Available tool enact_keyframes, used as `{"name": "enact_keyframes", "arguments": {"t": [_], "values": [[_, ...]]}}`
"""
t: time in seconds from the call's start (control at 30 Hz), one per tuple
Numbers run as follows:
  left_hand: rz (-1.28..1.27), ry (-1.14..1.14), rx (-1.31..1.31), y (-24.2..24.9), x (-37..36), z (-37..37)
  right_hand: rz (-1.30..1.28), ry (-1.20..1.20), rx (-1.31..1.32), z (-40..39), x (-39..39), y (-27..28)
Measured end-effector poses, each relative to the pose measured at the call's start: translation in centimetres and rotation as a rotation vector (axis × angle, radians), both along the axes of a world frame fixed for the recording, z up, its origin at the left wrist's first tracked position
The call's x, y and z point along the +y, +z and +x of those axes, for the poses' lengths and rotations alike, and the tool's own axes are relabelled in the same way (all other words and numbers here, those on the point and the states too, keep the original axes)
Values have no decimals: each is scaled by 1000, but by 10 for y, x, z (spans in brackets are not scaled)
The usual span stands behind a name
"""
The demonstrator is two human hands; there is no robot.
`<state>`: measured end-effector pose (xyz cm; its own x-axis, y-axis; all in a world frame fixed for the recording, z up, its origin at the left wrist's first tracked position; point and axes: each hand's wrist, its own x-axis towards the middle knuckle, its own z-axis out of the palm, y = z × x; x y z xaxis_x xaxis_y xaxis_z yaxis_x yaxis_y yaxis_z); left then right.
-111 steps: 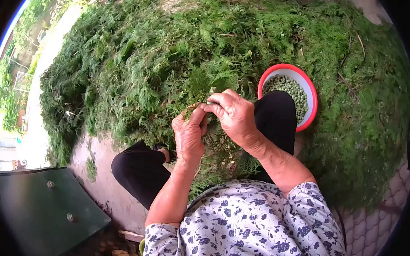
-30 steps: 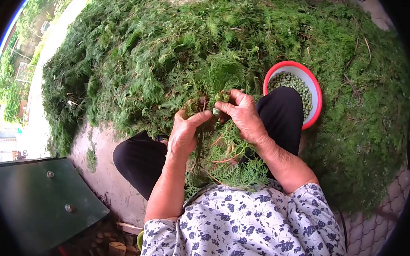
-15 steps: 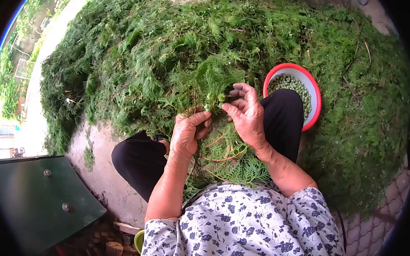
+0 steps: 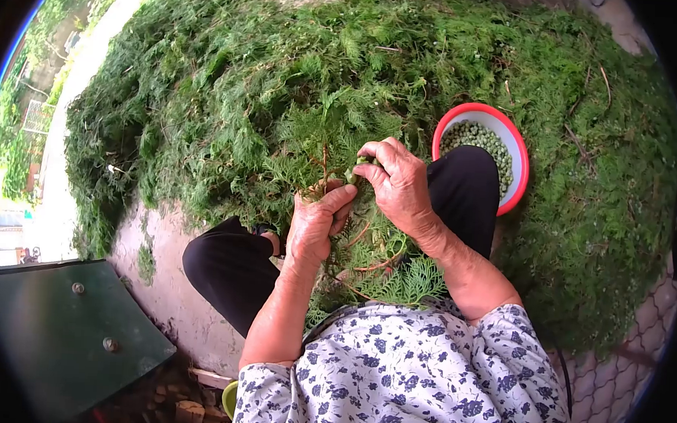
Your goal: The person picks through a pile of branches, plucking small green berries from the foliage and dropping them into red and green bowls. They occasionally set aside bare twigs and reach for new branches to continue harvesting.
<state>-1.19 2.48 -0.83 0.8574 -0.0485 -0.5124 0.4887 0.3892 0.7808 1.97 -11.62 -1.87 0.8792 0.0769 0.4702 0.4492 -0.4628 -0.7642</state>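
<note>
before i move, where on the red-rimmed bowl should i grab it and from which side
Best gripped by the rim of the bowl on its right side, coming in from the right and slightly above. The wide red edge curves unobstructed there, while the knee overlaps the left. A gentle lift seems wise, since small green pieces lie loose inside.

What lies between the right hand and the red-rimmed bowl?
In the head view, the black-clad right knee lies between the right hand and the bowl.
</note>
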Motion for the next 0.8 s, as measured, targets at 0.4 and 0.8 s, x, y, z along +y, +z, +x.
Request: {"name": "enact_keyframes", "arguments": {"t": [0.4, 0.8], "values": [[-14, 86, 44, 1, 1, -3, 1013, 37, 558, 30, -32, -3], [131, 15, -65, -5, -5, -2, 5, 265, 182, 2, -7, 3]]}}
